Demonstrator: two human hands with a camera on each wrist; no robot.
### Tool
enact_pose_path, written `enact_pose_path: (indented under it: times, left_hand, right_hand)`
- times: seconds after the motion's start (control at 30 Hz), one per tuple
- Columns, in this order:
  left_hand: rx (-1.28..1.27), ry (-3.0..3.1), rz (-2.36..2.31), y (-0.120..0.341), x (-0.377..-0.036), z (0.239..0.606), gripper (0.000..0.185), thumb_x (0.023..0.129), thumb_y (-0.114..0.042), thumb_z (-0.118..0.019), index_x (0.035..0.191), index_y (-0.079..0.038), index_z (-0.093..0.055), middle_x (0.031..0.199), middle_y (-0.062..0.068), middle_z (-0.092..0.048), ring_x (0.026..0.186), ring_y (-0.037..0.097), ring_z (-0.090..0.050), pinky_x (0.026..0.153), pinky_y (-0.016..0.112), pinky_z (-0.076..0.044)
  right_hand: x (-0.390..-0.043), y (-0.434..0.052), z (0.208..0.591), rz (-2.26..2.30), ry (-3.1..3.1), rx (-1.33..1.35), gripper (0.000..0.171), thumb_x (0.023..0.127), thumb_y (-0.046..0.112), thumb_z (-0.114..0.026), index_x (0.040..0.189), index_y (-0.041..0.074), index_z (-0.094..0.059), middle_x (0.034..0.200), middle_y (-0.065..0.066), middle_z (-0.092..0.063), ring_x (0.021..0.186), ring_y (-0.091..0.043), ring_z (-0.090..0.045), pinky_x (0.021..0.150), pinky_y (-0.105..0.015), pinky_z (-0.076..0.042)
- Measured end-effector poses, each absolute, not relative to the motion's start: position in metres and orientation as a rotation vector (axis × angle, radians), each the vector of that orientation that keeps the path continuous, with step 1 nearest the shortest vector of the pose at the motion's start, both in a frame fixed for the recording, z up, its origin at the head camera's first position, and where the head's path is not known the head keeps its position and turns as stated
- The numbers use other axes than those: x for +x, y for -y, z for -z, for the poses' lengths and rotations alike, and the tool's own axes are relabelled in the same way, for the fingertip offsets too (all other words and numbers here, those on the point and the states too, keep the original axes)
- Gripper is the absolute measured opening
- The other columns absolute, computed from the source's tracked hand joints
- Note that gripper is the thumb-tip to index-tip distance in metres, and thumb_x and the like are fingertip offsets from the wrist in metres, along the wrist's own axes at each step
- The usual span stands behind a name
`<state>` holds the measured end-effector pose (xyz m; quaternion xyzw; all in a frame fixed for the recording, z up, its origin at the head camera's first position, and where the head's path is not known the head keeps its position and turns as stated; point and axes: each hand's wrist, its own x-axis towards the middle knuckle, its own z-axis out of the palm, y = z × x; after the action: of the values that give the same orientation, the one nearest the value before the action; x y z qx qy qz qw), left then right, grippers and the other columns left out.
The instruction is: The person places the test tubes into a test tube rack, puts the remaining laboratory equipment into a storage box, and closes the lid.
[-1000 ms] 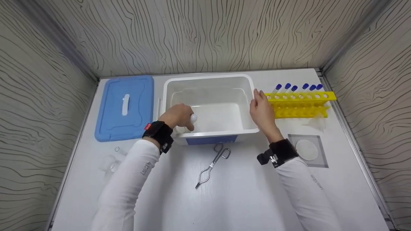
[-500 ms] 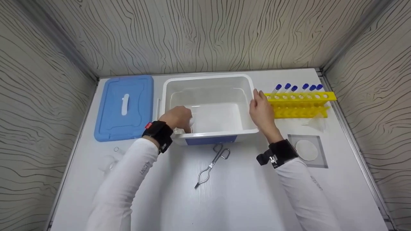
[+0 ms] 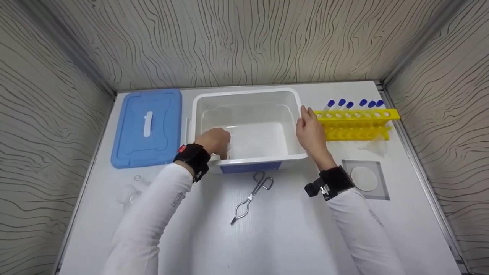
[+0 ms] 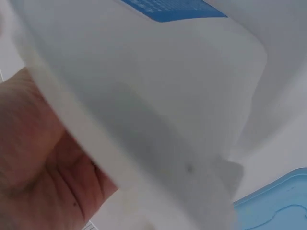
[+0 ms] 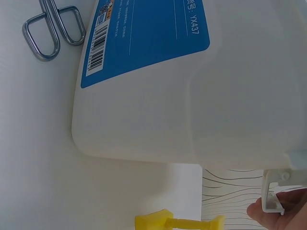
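Inside the tub, left hand curls.

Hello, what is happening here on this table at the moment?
A person works at a white plastic tub. The left hand reaches down inside its near left corner, seemingly holding a small white object; the grip itself is hidden. The right hand rests flat against the tub's right wall. Metal tongs lie untouched in front.
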<state>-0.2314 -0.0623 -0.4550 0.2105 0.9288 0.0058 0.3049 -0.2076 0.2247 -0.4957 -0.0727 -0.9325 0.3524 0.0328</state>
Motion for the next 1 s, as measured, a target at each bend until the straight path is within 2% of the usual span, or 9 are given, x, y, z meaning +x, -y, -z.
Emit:
enact_pose_path:
  times: [0.27,0.37,0.5,0.6,0.7,0.8,0.9,1.0]
  left_hand:
    - [0.54,-2.452,0.07,0.066,-0.228,0.451,0.016,0.076,-0.008,-0.076,0.09,-0.002,-0.072,0.098,0.011,-0.069,0.075,0.021,-0.05,0.059,0.032,-0.046]
    - [0.547,-2.433,0.1,0.067,-0.229,0.456,0.007,0.076,-0.003,-0.071,0.082,-0.003,-0.068,0.091,0.01,-0.063,0.072,0.021,-0.048,0.052,0.029,-0.04]
    - [0.53,-2.417,0.088,0.067,-0.23,0.457,0.008,0.076,-0.001,-0.07,0.079,-0.004,-0.063,0.088,0.01,-0.058,0.071,0.021,-0.047,0.052,0.03,-0.04]
    - [0.512,-2.423,0.03,0.068,-0.233,0.451,0.011,0.078,-0.005,-0.07,0.089,-0.002,-0.068,0.094,0.011,-0.064,0.078,0.022,-0.051,0.062,0.033,-0.047]
    - [0.526,-2.44,-0.083,0.07,-0.239,0.445,0.031,0.083,-0.012,-0.069,0.112,-0.002,-0.07,0.116,0.013,-0.069,0.101,0.027,-0.062,0.087,0.038,-0.054]
    - [0.583,-2.483,-0.223,0.073,-0.244,0.44,0.042,0.09,-0.02,-0.065,0.129,-0.004,-0.065,0.134,0.014,-0.064,0.126,0.033,-0.058,0.109,0.043,-0.047]
    - [0.633,-2.535,-0.363,0.076,-0.246,0.434,0.042,0.095,-0.024,-0.06,0.133,-0.004,-0.062,0.135,0.016,-0.064,0.128,0.033,-0.058,0.111,0.044,-0.045]
    - [0.647,-2.596,-0.517,0.082,-0.244,0.428,0.041,0.098,-0.026,-0.057,0.132,-0.005,-0.062,0.13,0.017,-0.066,0.123,0.033,-0.062,0.108,0.044,-0.048]
  right_hand:
    - [-0.207,-0.224,0.496,-1.074,2.853,-0.214,0.05,0.104,0.018,-0.042,0.151,0.001,-0.036,0.157,-0.03,-0.032,0.141,-0.045,-0.041,0.114,-0.054,-0.038]
    - [-0.207,-0.224,0.496,-1.084,2.853,-0.215,0.051,0.104,0.018,-0.042,0.152,0.002,-0.036,0.157,-0.029,-0.032,0.142,-0.045,-0.039,0.115,-0.054,-0.036]
    - [-0.207,-0.225,0.496,-1.095,2.861,-0.229,0.051,0.104,0.02,-0.042,0.152,0.003,-0.036,0.158,-0.028,-0.03,0.145,-0.044,-0.036,0.117,-0.053,-0.034]
    - [-0.208,-0.225,0.496,-1.093,2.866,-0.235,0.051,0.105,0.02,-0.041,0.152,0.003,-0.035,0.159,-0.027,-0.03,0.145,-0.043,-0.036,0.118,-0.053,-0.034]
    - [-0.208,-0.225,0.495,-1.088,2.874,-0.236,0.051,0.105,0.02,-0.041,0.153,0.003,-0.034,0.159,-0.028,-0.029,0.145,-0.044,-0.036,0.118,-0.053,-0.034]
    - [-0.208,-0.225,0.494,-1.088,2.88,-0.245,0.051,0.105,0.019,-0.041,0.153,0.003,-0.034,0.159,-0.027,-0.029,0.144,-0.044,-0.037,0.117,-0.053,-0.035]
    - [-0.208,-0.224,0.494,-1.088,2.889,-0.254,0.051,0.105,0.018,-0.041,0.153,0.003,-0.033,0.159,-0.027,-0.029,0.144,-0.044,-0.036,0.117,-0.053,-0.034]
    - [-0.208,-0.224,0.494,-1.081,2.891,-0.258,0.051,0.105,0.018,-0.04,0.153,0.004,-0.033,0.159,-0.027,-0.029,0.145,-0.043,-0.036,0.118,-0.053,-0.033]
